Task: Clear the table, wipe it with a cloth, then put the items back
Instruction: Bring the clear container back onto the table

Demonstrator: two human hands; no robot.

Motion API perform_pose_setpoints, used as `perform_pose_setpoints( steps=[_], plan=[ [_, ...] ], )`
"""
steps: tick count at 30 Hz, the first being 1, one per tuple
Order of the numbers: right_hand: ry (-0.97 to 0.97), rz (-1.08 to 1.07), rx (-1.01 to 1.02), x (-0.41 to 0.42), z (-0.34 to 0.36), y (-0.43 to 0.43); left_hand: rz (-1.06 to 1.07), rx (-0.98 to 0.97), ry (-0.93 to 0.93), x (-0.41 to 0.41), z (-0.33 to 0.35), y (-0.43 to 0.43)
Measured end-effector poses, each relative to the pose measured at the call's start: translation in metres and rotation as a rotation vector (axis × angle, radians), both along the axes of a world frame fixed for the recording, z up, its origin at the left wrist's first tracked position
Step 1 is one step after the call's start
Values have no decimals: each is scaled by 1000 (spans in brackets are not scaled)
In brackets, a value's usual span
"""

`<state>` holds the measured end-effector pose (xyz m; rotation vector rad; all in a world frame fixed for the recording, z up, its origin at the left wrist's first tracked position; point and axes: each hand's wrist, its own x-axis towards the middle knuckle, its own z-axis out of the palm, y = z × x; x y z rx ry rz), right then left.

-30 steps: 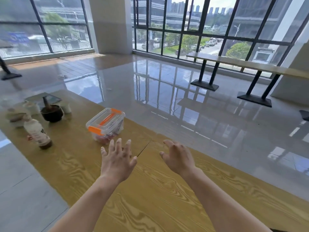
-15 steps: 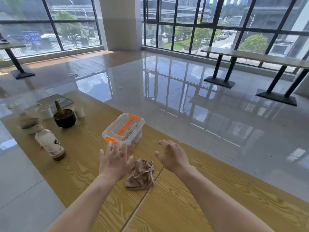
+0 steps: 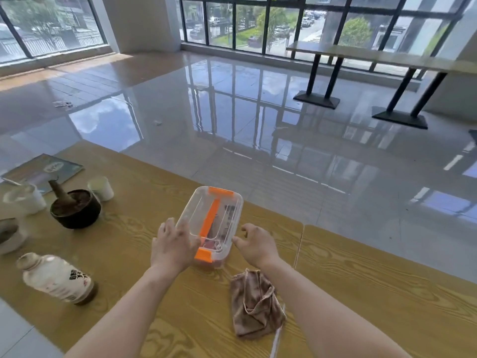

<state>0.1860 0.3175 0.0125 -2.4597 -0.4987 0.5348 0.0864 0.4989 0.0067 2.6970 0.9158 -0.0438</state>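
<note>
Table (image 3: 134, 257): wood-grain top in two sections, with a seam running near the right forearm; it carries every item named here.
Clear box (image 3: 213, 223): transparent plastic with an orange handle and orange end clips, lid on, standing near the far edge of the table just left of the seam; small items inside are too blurred to tell.
Left hand (image 3: 172, 246): fingers spread wide, palm against the box's left side, gripping nothing.
Right hand (image 3: 255, 244): fingers curled loosely apart, thumb tip at the box's near right corner; whether it touches, I cannot tell.
Cloth (image 3: 254, 306): brownish and crumpled, lying beside the seam between the forearms, near the box's near end, apart from both hands.
Bottle (image 3: 55, 279): white label, tilted, near the table's near edge at the left.
Mortar (image 3: 75, 209): dark bowl with a pestle leaning in it, left of the box, well apart.
White cup (image 3: 101, 188): just behind the mortar.
Book (image 3: 42, 171): flat at the far left corner.
</note>
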Motion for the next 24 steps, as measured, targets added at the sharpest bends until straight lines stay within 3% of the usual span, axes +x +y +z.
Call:
perform_pose_setpoints(
  steps=[5,12,17,24],
  plan=[
    [127,-126,14,14,-11,28,64,-226,-20,25,-12,25],
    [273,-225,87,29,-27,47,94,-356,-54,42,-24,35],
    [391,-363,214,32,-31,54,107,-383,-118,44,-26,35],
    [394,-452,365,27,-29,28,30,-297,-274,48,-9,21]
  ],
)
